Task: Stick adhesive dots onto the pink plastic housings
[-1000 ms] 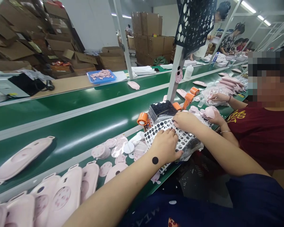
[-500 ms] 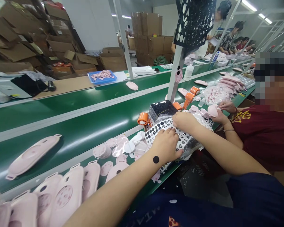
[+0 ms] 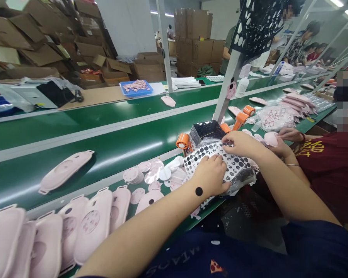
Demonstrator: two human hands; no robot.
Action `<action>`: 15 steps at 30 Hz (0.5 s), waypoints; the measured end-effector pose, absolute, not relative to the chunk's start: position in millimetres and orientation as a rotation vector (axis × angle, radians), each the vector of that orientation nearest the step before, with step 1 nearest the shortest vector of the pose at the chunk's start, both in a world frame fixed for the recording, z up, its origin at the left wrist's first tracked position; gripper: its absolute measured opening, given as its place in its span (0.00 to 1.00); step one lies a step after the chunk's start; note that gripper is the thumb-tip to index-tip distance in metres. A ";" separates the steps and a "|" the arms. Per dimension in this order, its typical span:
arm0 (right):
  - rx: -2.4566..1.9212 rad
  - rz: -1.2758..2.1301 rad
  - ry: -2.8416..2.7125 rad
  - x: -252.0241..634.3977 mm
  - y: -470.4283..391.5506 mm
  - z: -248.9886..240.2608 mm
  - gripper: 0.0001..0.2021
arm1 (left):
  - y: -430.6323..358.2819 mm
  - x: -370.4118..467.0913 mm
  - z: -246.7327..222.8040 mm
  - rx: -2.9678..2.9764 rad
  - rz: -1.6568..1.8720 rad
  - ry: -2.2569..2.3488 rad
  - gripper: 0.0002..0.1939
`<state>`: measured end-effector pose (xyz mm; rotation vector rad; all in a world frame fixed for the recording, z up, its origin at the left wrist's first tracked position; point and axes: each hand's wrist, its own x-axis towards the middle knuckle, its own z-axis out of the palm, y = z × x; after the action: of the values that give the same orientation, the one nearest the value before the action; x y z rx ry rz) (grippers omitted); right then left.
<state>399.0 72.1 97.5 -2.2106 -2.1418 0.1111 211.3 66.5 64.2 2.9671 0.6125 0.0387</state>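
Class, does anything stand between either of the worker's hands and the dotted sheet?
Nothing visible does. The left hand rests on the dotted sheet, and the right hand is by the sheet's far edge. The dark stack stands beyond it, blocking neither.

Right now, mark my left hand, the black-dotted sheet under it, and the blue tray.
Left hand (image 3: 210, 175): head view, back of the hand.
Black-dotted sheet (image 3: 234, 165): head view, dotted upper face.
Blue tray (image 3: 138, 94): head view, near wall.

The sheet (image 3: 236, 164) is white with black dots, the conveyor belt (image 3: 124, 144) green.
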 end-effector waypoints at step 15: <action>-2.161 -0.138 -2.004 404.7 86.3 87.3 0.08 | 65.7 213.2 61.4 2.965 0.026 0.633 0.33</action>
<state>404.7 86.3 87.3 -2.1614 -2.0043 -0.1379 213.2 65.7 61.4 2.9651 0.6334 0.0259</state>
